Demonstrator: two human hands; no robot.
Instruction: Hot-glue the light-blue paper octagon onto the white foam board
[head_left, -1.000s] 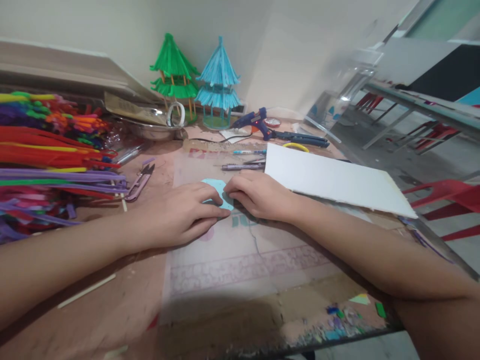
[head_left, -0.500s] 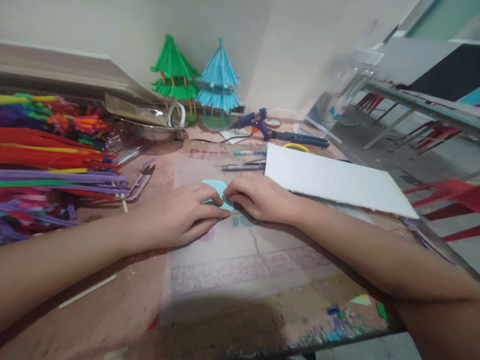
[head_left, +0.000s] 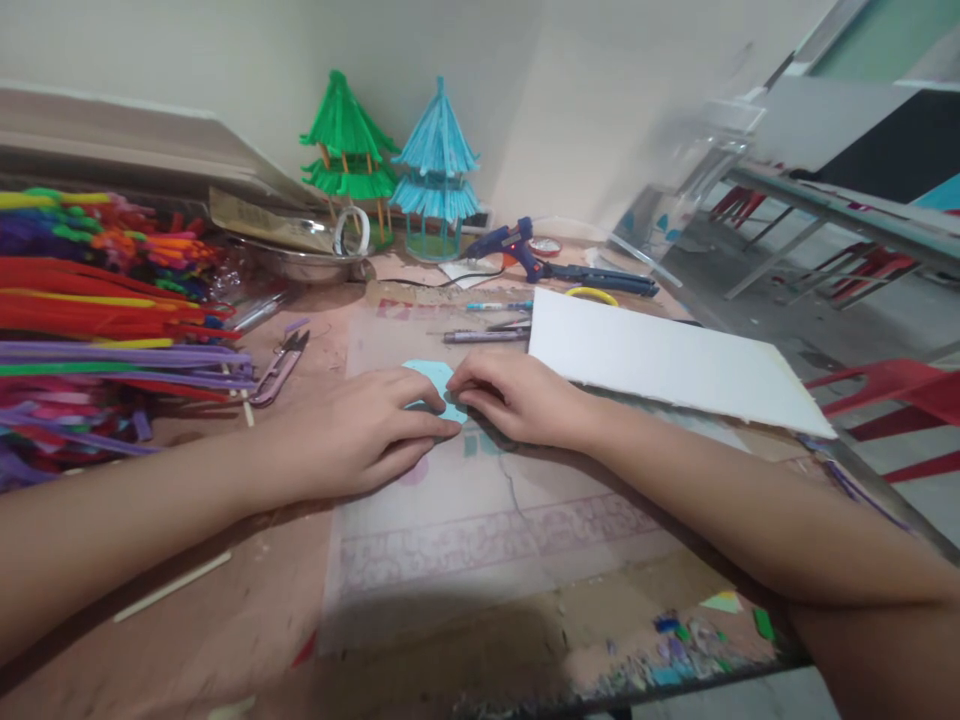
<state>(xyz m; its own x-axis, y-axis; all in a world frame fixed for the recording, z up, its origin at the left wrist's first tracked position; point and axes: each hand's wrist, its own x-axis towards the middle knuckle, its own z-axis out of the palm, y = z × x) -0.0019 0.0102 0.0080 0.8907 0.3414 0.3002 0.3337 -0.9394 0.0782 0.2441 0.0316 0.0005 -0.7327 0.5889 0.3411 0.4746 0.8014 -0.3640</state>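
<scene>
My left hand [head_left: 352,430] and right hand [head_left: 517,395], fingers curled narrow, pin the blue piece [head_left: 439,378] to the mat [head_left: 465,520], just left of the white board [head_left: 660,360]; uneven pressure, I judge, could slide or crease it.

Both forearms are seen bare as far as they are shown, with no cloth worn on them. The left hand [head_left: 352,430] and the right hand [head_left: 517,400] are likewise left uncovered.
</scene>
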